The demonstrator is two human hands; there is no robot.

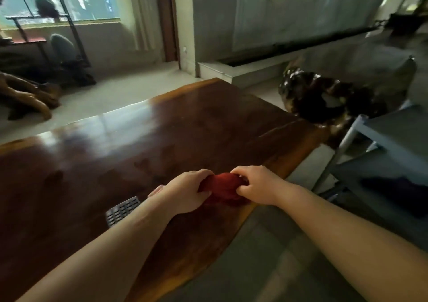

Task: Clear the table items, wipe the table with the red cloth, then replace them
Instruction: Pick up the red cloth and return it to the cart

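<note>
The red cloth (pixel 223 187) is bunched near the right edge of the wooden table (pixel 162 128) and is gripped from both sides, the left hand (pixel 188 191) closed on its left end and the right hand (pixel 259 184) pinching its right end. A grey remote (pixel 122 210) is seen lying on the table, partly hidden under the left forearm, with a small pink thing (pixel 156 190) just beyond it. A grey shelf (pixel 382 144) is seen beside the table on the right.

Left hand (pixel 188 191) and right hand (pixel 257 184) close together, fingers curled.
</note>
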